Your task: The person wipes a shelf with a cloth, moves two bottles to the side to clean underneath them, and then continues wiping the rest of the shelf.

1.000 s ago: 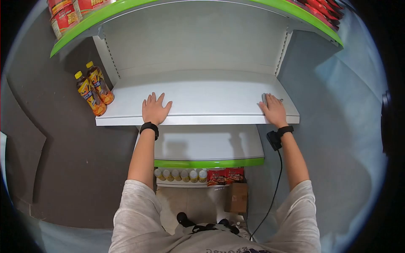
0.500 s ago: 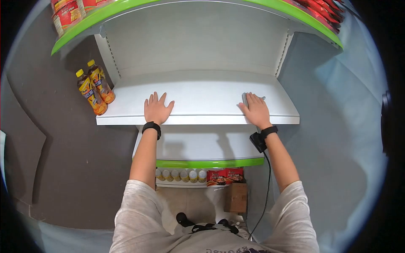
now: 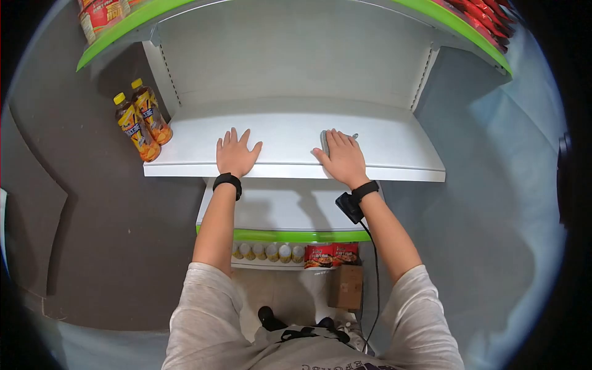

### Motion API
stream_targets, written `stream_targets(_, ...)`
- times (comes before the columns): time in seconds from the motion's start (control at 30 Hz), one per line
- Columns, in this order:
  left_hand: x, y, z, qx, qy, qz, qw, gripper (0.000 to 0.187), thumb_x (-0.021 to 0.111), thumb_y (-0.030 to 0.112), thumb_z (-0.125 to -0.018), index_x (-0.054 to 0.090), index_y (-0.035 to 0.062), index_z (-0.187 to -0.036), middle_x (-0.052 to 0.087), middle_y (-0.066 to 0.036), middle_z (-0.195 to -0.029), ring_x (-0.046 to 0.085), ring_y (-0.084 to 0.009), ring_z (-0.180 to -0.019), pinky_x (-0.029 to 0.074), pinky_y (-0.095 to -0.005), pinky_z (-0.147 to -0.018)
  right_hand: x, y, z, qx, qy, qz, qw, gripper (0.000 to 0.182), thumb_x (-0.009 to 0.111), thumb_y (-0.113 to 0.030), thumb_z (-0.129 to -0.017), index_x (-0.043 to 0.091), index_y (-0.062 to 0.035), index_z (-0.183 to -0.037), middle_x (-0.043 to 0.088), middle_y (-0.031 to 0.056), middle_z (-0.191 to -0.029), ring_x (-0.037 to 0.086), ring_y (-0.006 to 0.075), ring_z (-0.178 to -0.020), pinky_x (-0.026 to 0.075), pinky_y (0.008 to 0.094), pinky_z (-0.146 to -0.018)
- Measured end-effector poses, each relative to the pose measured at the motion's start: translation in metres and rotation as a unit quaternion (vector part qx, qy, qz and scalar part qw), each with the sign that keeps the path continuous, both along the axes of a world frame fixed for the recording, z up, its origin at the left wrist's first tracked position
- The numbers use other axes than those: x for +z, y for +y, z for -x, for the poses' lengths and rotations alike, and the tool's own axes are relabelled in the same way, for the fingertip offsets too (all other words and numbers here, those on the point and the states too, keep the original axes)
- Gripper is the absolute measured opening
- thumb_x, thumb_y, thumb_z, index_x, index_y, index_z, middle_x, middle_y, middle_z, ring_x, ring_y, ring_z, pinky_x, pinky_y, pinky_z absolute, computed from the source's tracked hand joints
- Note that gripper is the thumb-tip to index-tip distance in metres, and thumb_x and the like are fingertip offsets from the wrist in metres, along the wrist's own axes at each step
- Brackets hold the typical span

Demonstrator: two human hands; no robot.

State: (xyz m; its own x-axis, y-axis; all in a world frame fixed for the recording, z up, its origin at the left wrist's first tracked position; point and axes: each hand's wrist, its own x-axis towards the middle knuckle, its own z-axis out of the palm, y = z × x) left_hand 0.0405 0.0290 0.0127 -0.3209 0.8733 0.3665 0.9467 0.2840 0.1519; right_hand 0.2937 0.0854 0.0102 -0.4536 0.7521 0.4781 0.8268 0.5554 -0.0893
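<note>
My left hand [image 3: 238, 153] lies flat with spread fingers on the white shelf [image 3: 283, 117], near its front edge. To its right, my right hand [image 3: 343, 159] presses palm down on a grey cloth [image 3: 324, 141], fingers stretched out. Parts of the cloth show beside the thumb and past the fingertips; the rest is hidden under the hand. Two bottles with yellow caps and orange labels, one nearer [image 3: 137, 128] and one behind [image 3: 152, 112], stand at the shelf's left end.
Above, a green-edged shelf [image 3: 132, 28] holds red packages [image 3: 100, 16]. Below are a lower shelf [image 3: 277, 235], white-lidded containers [image 3: 271, 251], red packs [image 3: 319, 255] and a cardboard box [image 3: 346, 287]. A black cable [image 3: 377, 277] hangs from the device at my right wrist.
My right hand has slid left along the shelf with the cloth under it. The view has shifted slightly; my left hand still rests flat near the front edge.
</note>
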Motion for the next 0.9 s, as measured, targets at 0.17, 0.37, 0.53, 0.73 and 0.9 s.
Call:
stream_targets(0.17,0.001,-0.001,0.001,-0.005,-0.005,0.003,1.000,0.060,0.042,0.052,-0.085,0.045,0.0172,-0.134,0.034,-0.019,-0.142,0.030,-0.0308,-0.133,0.020,-0.0430,-0.110,-0.001,-0.005,0.020,0.019,0.016,-0.019,1.000,0.068,0.040,-0.051,-0.089,0.045,0.0040,-0.127,0.047,0.0202,-0.131,0.041,0.0308,-0.124,0.028,0.0433,-0.105)
stream_targets(0.37,0.000,0.000,-0.002,0.002,-0.005,-0.001,1.000,0.060,0.042,0.052,-0.085,0.046,0.0170,-0.133,0.034,-0.019,-0.142,0.030,-0.0312,-0.133,0.020,-0.0430,-0.110,-0.002,-0.009,0.040,0.043,0.023,-0.036,0.998,0.067,0.040,-0.051,-0.089,0.046,0.0049,-0.126,0.048,0.0208,-0.129,0.042,0.0310,-0.123,0.029,0.0430,-0.104)
stream_targets(0.53,0.001,-0.001,-0.003,0.000,-0.003,-0.007,1.000,0.060,0.042,0.053,-0.085,0.046,0.0169,-0.133,0.034,-0.019,-0.141,0.030,-0.0314,-0.133,0.020,-0.0430,-0.110,-0.002,-0.012,0.057,0.057,0.014,-0.040,0.997,0.067,0.039,-0.051,-0.089,0.045,0.0044,-0.126,0.048,0.0206,-0.129,0.042,0.0306,-0.123,0.029,0.0425,-0.104)
stream_targets(0.73,0.000,0.000,-0.003,0.004,-0.003,0.000,1.000,0.061,0.041,0.054,-0.085,0.044,0.0173,-0.134,0.034,-0.018,-0.142,0.029,-0.0293,-0.133,0.018,-0.0427,-0.110,0.000,-0.018,0.080,0.071,0.012,-0.038,0.997,0.067,0.039,-0.051,-0.089,0.045,0.0044,-0.127,0.048,0.0204,-0.129,0.042,0.0303,-0.124,0.029,0.0425,-0.104)
stream_targets(0.9,-0.003,0.003,0.002,0.004,0.000,0.007,1.000,0.061,0.041,0.054,-0.086,0.044,0.0179,-0.135,0.033,-0.018,-0.143,0.029,-0.0283,-0.133,0.017,-0.0428,-0.110,-0.002,-0.021,0.098,0.072,0.011,-0.052,0.996,0.066,0.036,-0.050,-0.090,0.046,0.0039,-0.126,0.048,0.0199,-0.129,0.042,0.0298,-0.123,0.029,0.0420,-0.104)
